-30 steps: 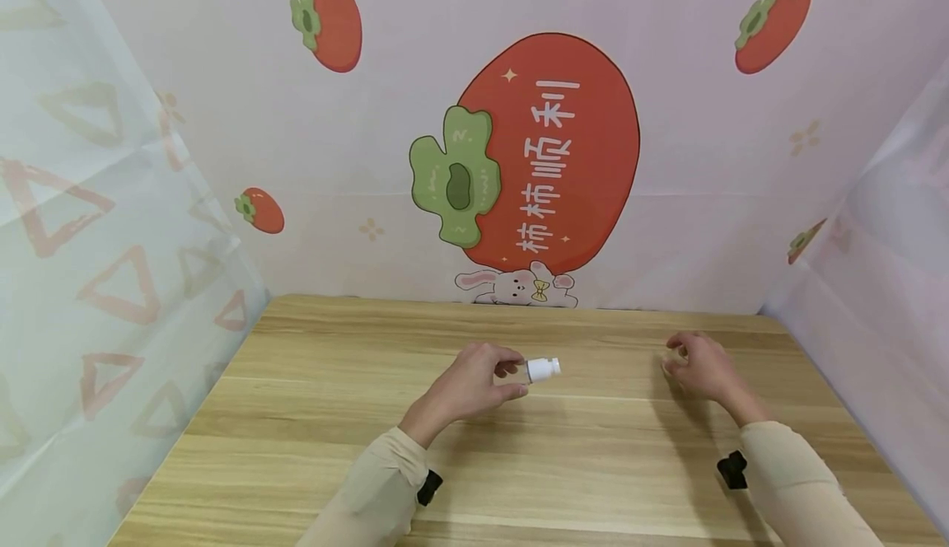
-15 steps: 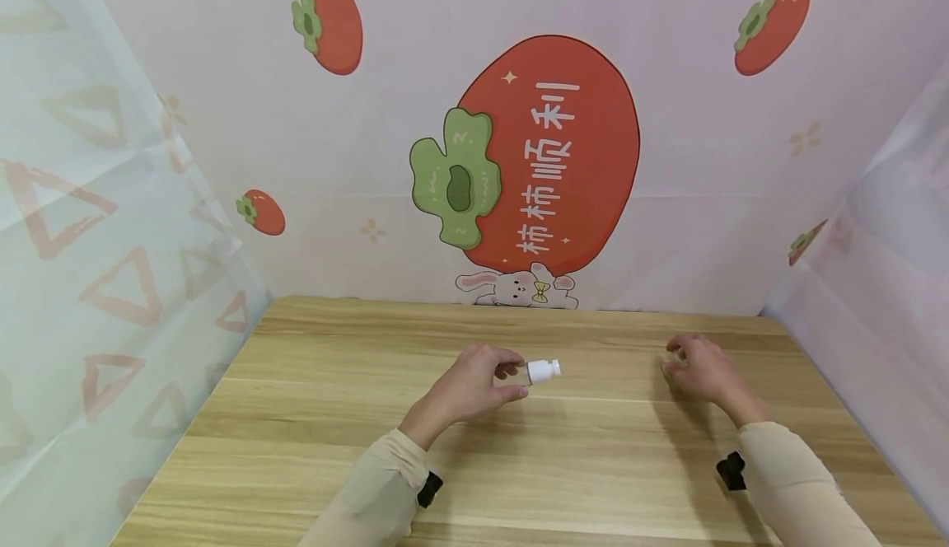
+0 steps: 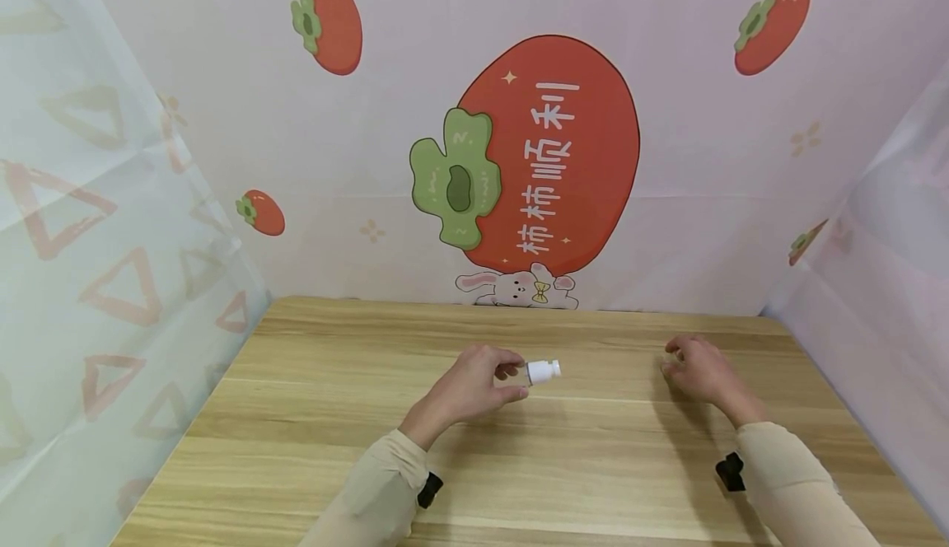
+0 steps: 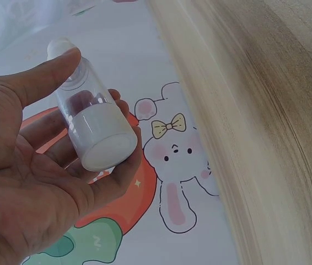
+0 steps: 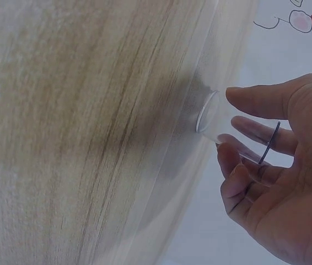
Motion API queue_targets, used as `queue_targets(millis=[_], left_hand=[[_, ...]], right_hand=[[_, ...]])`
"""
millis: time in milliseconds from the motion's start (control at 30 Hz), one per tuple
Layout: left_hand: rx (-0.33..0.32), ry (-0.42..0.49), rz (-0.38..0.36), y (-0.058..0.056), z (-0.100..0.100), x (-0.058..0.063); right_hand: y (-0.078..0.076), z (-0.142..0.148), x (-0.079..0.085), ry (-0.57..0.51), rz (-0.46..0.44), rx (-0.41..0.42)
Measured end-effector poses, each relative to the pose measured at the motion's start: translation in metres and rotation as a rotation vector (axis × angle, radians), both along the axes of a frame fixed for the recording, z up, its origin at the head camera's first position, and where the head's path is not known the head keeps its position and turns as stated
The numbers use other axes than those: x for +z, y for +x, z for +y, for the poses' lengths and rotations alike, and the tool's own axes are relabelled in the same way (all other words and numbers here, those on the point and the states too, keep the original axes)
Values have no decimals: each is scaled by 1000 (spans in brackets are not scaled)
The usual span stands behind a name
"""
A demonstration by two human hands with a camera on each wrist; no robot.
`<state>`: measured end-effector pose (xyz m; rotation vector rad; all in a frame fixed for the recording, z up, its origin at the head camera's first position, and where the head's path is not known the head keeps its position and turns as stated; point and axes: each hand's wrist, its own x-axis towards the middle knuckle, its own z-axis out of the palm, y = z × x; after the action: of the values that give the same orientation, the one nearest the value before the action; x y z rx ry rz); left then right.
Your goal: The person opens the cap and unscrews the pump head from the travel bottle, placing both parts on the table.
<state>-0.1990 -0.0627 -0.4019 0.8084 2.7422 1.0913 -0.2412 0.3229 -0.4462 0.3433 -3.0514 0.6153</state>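
Observation:
My left hand [image 3: 474,378] holds a small clear bottle [image 4: 92,102] above the table, thumb on one side and curled fingers on the other. In the left wrist view the thumb lies near the narrow white tip, while the wide white end faces the camera. From the head view, the stepped white end [image 3: 544,371] sticks out to the right of the fingers. Over at the right, my right hand [image 3: 700,370] holds a clear, cup-like cap [image 5: 210,117] between thumb and bent fingers. Its round rim shows in the right wrist view; from the head the cap hardly shows.
The wood-grain table [image 3: 311,415] lies under both hands. Behind it hangs a pale cloth wall [image 3: 385,119] printed with persimmons and a rabbit. Cloth side walls [image 3: 96,300] border it left and right. A black wrist strap [image 3: 430,489] shows at each sleeve.

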Motion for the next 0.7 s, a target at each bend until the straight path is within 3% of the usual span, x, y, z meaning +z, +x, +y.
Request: queue_targets(millis=[700], left_hand=[[5,13,-33,1,0,-1]], right_hand=[[-3,-2,-5,27,41,10]])
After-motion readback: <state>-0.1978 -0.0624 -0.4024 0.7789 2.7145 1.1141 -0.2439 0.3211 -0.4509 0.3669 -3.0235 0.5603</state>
